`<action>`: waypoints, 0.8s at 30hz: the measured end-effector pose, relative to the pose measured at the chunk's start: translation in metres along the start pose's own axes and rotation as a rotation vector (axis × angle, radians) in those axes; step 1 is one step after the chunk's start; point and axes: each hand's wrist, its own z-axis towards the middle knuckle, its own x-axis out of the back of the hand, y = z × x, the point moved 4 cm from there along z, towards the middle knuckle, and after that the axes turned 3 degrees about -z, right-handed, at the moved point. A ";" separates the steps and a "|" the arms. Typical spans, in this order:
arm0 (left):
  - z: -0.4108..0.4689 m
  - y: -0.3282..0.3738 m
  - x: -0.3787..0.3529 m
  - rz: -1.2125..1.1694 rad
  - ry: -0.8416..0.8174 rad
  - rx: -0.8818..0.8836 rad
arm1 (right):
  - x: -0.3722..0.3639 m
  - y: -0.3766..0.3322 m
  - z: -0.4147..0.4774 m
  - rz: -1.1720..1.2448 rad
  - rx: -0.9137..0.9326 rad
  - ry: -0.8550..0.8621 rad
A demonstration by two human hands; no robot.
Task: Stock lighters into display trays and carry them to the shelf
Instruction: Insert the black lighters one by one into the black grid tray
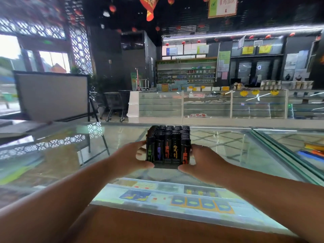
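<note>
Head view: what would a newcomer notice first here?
The packed block of black lighters with coloured prints sits at centre frame, gripped by the left hand on its left side and the right hand on its right. Under it runs the reflective glass counter, with packets showing below the glass; whether the block rests on the glass is unclear. Overhead, at top centre, hangs a red-orange ornament.
</note>
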 end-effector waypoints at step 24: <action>-0.029 0.009 0.046 0.521 0.312 -0.065 | 0.018 -0.031 0.003 -0.368 0.120 0.174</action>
